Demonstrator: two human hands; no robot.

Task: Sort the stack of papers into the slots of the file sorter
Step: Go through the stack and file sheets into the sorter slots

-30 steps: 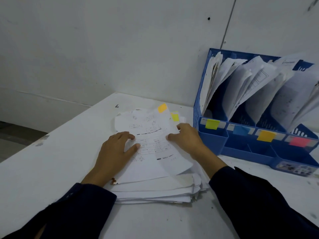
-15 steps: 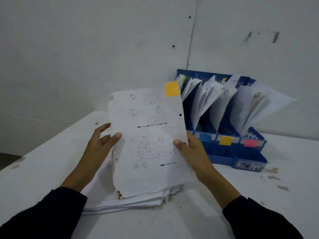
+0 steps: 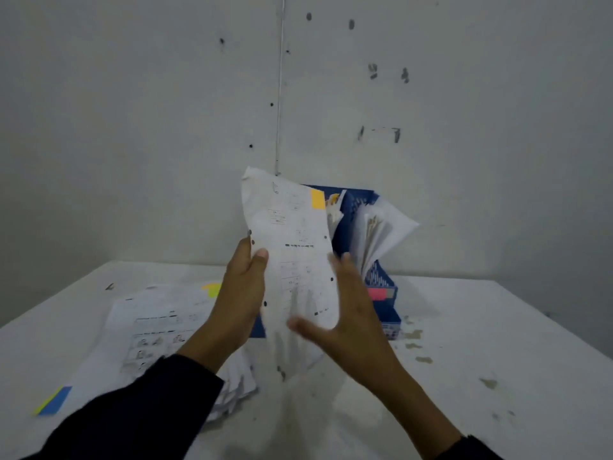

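Holding a printed sheet point(image 3: 292, 260) upright, the left hand point(image 3: 243, 293) pinches its left edge, thumb on front. Right hand point(image 3: 348, 313), blurred, fingers spread and straight, lies against the sheet's right edge. Blue file sorter point(image 3: 381, 283) stands just behind; paper stack point(image 3: 159, 330) lies left on the table point(image 3: 497, 343).

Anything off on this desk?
Yes. Brownish stains spot the table right of the sorter. The stack is splayed, not squared. The held sheet is crumpled with a ragged bottom edge.
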